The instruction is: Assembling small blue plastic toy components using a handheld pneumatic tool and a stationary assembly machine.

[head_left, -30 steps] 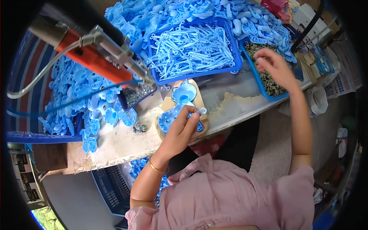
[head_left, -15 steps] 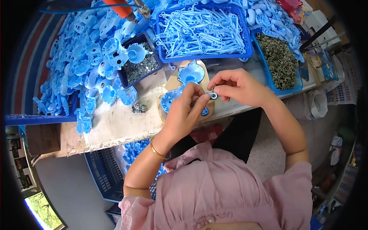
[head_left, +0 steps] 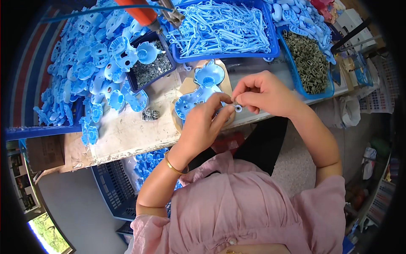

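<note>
Between thumb and forefinger, my left hand (head_left: 204,123) pinches a light blue plastic ring-ended rod (head_left: 238,108), its ring sticking out past the fingertips. Close by, the fingers of my right hand (head_left: 264,94) are pinched together just above the ring. What they hold, if anything, is too small and hidden to make out. Behind my left hand, a light blue hollow toy shell (head_left: 209,75) lies on a tan board (head_left: 185,87), its inside facing up. The left hand covers part of that shell.
A blue tray (head_left: 274,53) heaped with similar rods stands behind. Right of it sits a blue bin (head_left: 296,84) of grey-green clips. A dark tray (head_left: 138,88) of small metal pieces adjoins piled blue shells (head_left: 99,55). An orange-red hanging tool (head_left: 141,15) is above.
My right fingertips have come closer to my left ones, now meeting just above the ring. The ring has shifted slightly right and down. The whole view has shifted a little.
</note>
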Motion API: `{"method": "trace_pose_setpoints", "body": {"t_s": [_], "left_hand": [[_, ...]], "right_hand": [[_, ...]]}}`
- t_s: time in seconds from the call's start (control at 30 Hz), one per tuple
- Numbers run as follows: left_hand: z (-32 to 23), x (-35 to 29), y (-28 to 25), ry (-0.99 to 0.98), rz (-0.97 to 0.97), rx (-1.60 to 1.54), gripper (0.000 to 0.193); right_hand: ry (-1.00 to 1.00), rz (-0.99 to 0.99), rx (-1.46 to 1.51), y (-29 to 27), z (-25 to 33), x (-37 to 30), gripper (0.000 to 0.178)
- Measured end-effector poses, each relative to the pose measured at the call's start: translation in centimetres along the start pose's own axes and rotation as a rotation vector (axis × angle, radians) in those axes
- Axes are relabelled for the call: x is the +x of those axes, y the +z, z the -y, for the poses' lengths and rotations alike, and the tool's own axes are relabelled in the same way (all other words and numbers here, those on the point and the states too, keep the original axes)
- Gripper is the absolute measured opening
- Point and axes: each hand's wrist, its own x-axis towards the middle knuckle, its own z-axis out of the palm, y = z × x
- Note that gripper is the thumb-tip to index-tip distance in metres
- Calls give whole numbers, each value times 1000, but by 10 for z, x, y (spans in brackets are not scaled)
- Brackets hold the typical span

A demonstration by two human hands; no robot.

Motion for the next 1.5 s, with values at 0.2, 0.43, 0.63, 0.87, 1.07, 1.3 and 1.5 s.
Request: {"method": "trace_pose_setpoints", "body": {"t_s": [0.2,0.43,0.63,0.87,1.07,1.3,1.5], "left_hand": [[11,-5,-4,-59,57,-120,20],[33,-10,-34,253,-284,390,53],[52,-16,-45,181,-303,564,51],[64,-11,-44,136,-299,533,38],[66,-9,-45,123,-285,488,33],[67,-8,-43,142,-291,518,30],[66,-7,-43,129,-262,568,20]], "right_hand": [[-161,63,142,17,-17,0,17],[-129,-88,69,24,-34,27,30],[-50,-118,-27,36,-38,53,30],[-12,-119,-154,39,-34,60,28],[-24,-71,-75,36,-35,63,27],[-70,-97,-314,40,-21,59,21],[-102,58,-604,38,-13,68,20]]}}
